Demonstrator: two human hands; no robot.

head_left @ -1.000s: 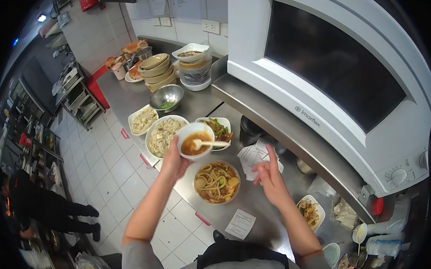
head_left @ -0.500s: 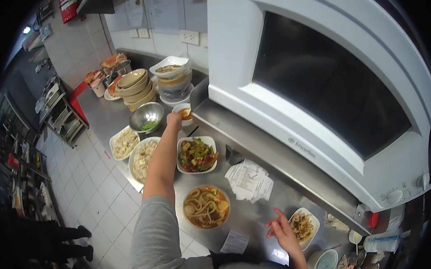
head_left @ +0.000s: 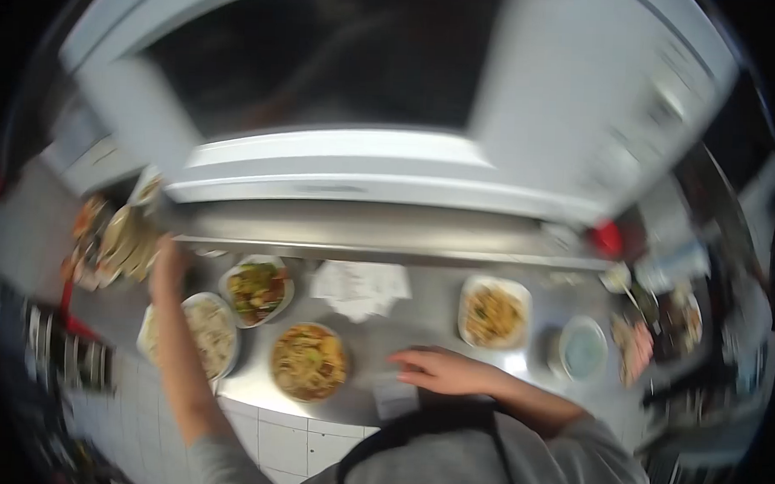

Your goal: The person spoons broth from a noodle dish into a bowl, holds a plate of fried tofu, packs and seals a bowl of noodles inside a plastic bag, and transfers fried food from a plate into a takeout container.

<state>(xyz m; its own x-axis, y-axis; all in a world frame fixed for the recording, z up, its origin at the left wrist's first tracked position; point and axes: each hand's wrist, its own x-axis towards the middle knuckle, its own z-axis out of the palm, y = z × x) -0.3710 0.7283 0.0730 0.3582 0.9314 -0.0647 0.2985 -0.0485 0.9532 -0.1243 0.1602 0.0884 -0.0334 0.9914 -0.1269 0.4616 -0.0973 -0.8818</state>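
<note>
My left hand [head_left: 169, 264] reaches to the far left of the steel counter, close to the stacked tan bowls [head_left: 130, 243]. Motion smears its fingers, so I cannot tell what they hold. Under that forearm is a white bowl of pale rice [head_left: 209, 328]. My right hand [head_left: 434, 368] hovers with fingers stretched leftward, holding nothing, above a small paper slip [head_left: 396, 399]. Between my arms stands a round bowl of noodle soup [head_left: 308, 361]. Behind it are a dish of green vegetables [head_left: 256, 291] and several paper receipts [head_left: 360, 288].
A large white microwave [head_left: 339, 168] sits on a steel shelf [head_left: 388, 233] above the counter's back. Further right are a white dish of fried food [head_left: 493, 314], a tub of bluish liquid [head_left: 583, 351] and a pink cloth [head_left: 635, 349]. White floor tiles [head_left: 269, 443] show below the front edge.
My view has swung right, bringing the microwave across the top. My left hand remains at the left end, now blurred; the small sauce bowl beside it is hidden. My right hand has moved left, off the fried-food dish.
</note>
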